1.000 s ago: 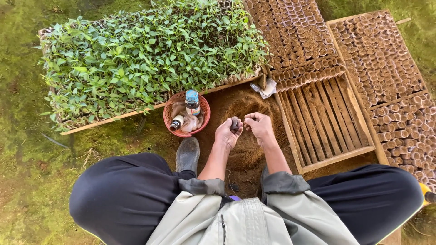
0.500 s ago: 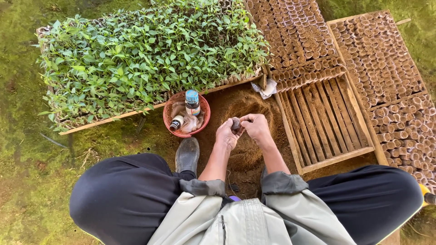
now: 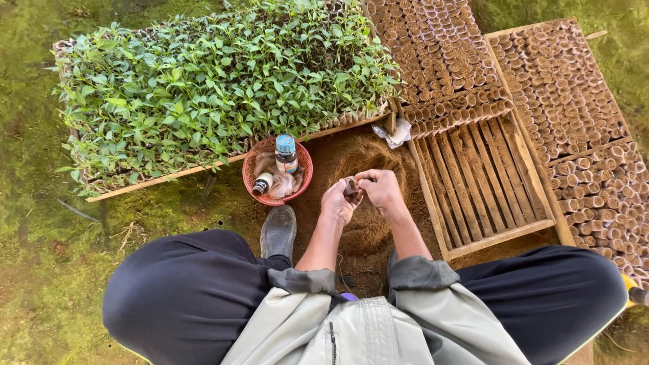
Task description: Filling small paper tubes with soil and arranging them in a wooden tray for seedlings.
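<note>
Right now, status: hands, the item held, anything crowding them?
Left hand and right hand both pinch a small brown pot. Held above the soil heap. Red basket of bottles at left, apart.

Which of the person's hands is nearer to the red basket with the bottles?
Left. The left hand is just right of the red basket, apart from it. The right hand is farther right, beyond the left.

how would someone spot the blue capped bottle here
Find the big tray of green seedlings; at its near edge sits a round red basket. The blue-capped bottle stands upright inside; the smaller white-capped bottle beside it lies tilted.
</note>
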